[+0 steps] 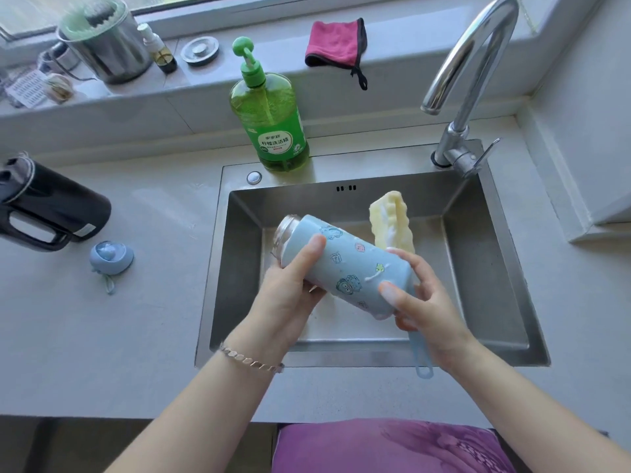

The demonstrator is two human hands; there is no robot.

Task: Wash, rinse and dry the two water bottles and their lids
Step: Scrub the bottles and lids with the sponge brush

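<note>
The blue bottle lies tilted over the sink, its long axis running from the near-right to the far-left, with the open mouth pointing far-left. The left hand grips it below the mouth. The right hand curls round the base end. A yellow sponge brush rises behind the bottle (its blue handle hangs below the palm). A blue lid and a black flask sit on the counter to the left. A soap bottle stands at the sink's far edge.

Bottle over sink

Both hands gripping blue bottle, over sink
</note>
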